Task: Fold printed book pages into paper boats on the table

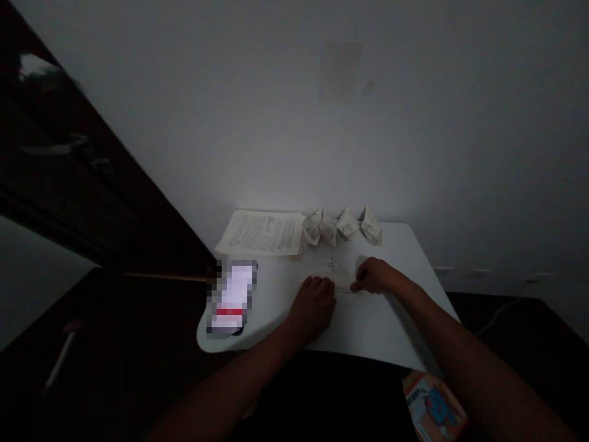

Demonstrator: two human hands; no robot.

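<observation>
A printed sheet of paper [339, 277], seemingly folded, lies flat on the white table in front of me. My left hand [316, 305] presses down on its lower left part, fingers bent and held together. At the right end of the paper, my right hand [373, 275] is closed in a pinch on its lower corner. The undersides of both hands are hidden, and the dim light blurs the folds. Just beyond the paper stand several folded paper shapes [348, 224] in a row.
A stack of printed pages [264, 233] lies at the table's back left. A phone [234, 298], pixelated, rests near the left edge. The white table [276, 331] meets a wall [257, 123]. An orange box [435, 408] sits below the front right edge.
</observation>
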